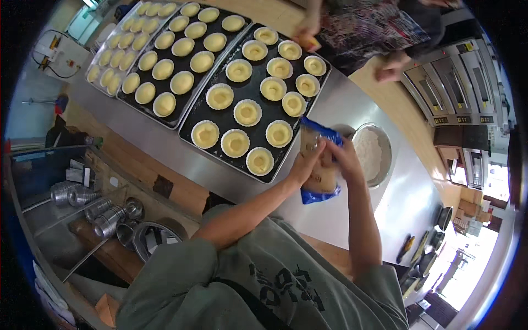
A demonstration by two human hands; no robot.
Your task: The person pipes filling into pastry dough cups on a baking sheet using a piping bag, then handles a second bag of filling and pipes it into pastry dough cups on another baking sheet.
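Over the steel table I hold a blue and tan plastic package [324, 179], tilted, near the front right corner of a black baking tray [225, 118]. My left hand [306, 164] grips its left side. On the right side, my right hand [344, 158] is closed round the upper part. The two thumbs nearly meet on its front; what the package contains cannot be made out clearly. Pale yellow pastry shells [235, 143] in white paper cups stand in rows on the tray. Just right of my right hand stands a metal bowl [387, 159] of whitish powder.
Two more trays of shells lie to the left, one dark [181, 113], one light [124, 82]. Across the table, another person's hand [309, 25] is near the tray corner. Ovens [454, 82] stand at right; metal cups [110, 220] sit lower left.
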